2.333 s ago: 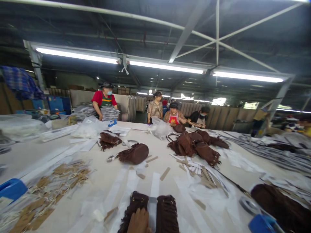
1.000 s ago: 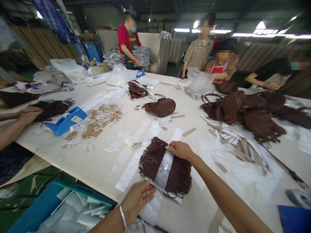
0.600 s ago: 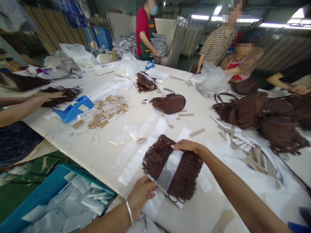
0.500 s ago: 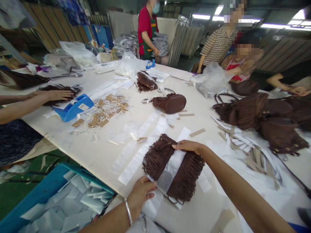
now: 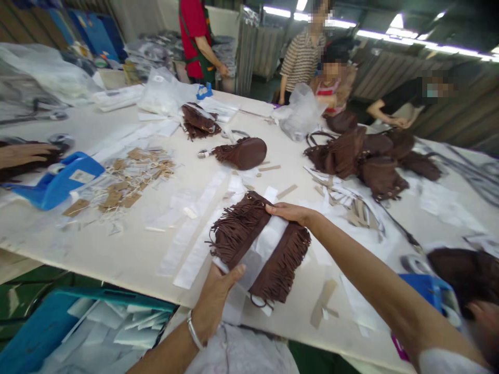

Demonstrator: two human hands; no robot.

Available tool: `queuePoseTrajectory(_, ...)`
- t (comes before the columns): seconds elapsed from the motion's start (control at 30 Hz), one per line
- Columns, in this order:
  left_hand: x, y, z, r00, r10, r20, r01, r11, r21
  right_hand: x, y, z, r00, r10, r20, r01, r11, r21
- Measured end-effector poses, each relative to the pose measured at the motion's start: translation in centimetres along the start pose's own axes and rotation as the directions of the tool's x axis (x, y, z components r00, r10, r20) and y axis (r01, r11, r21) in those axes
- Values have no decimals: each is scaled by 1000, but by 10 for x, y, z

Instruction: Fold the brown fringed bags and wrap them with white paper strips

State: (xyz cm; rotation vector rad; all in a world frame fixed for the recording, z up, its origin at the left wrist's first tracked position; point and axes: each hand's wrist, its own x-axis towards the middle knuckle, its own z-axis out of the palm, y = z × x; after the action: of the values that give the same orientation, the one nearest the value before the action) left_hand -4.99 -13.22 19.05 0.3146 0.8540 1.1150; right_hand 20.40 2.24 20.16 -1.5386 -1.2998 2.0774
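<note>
A brown fringed bag [image 5: 241,228] is held over the near edge of the table, with a white and translucent wrapping strip [image 5: 268,239] across its middle. My left hand [image 5: 218,285] grips the bag's near left edge, thumb on top and fingers hidden underneath. At the far edge, my right hand [image 5: 290,213] has its thumb on the brown material, and its fingers lie along the top of the bag. White paper strips [image 5: 191,265] lie on the table to the left of the bag.
Brown tags with white strings [image 5: 125,182] lie beside a blue tape dispenser [image 5: 58,179]. Another brown bag [image 5: 249,153] sits farther back, and several more [image 5: 351,150] are piled right. A teal bin [image 5: 35,317] of white sheets stands below left. Co-workers surround the table.
The view has swung to the right, so the table's contents appear farther left. My left hand has slid further under the bag's edge, and the bag is lifted and tilted slightly.
</note>
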Motion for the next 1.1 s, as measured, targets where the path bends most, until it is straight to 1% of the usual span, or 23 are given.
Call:
queuePoseTrajectory(0.07,0,-3,4,998,4,61,-4,1000,-6,-5,-3,1,999,-29,-15,29,1000,-1)
queuePoseTrajectory(0.13,2,-7,4,996,11,88,-11,1000,-5,-8,-6,0,998,-52,-24,52,999,-13)
queuePoseTrajectory(0.2,4,-10,1,996,-24,90,27,999,-38,-11,-6,-1,997,-62,-45,59,997,-58)
queuePoseTrajectory(0.27,7,-11,-2,994,-79,76,84,994,-67,-12,-3,-2,996,-50,-77,40,992,-119)
queuePoseTrajectory(0.33,8,-10,-3,989,-134,57,139,986,-90,-13,1,-3,996,-24,-88,11,989,-144)
queuePoseTrajectory(0.4,9,-8,-2,984,-171,58,177,978,-107,-12,7,-4,998,-7,-69,-1,993,-118)
queuePoseTrajectory(0.5,9,-6,2,974,-201,103,212,970,-116,-11,16,-2,998,-1,-66,-3,998,-59)
queuePoseTrajectory(0.63,11,-3,3,959,-214,185,236,966,-108,-22,20,6,982,16,-186,-11,1000,26)
queuePoseTrajectory(0.7,11,-2,3,958,-213,192,232,969,-82,-34,20,12,970,-17,-243,37,996,78)
queuePoseTrajectory(0.83,8,5,4,966,-211,147,214,977,-9,-62,28,22,942,-132,-310,177,976,124)
queuePoseTrajectory(0.9,7,10,5,968,-209,137,210,978,9,-74,38,22,935,-189,-301,249,952,177)
queuePoseTrajectory(0.97,9,14,4,969,-200,146,201,980,10,-83,50,19,940,-223,-257,284,930,234)
queuePoseTrajectory(1.03,12,17,-2,968,-189,167,192,981,0,-89,63,16,958,-233,-166,272,921,278)
queuePoseTrajectory(1.1,15,19,-10,963,-190,190,195,981,-8,-91,74,14,965,-252,-69,261,911,319)
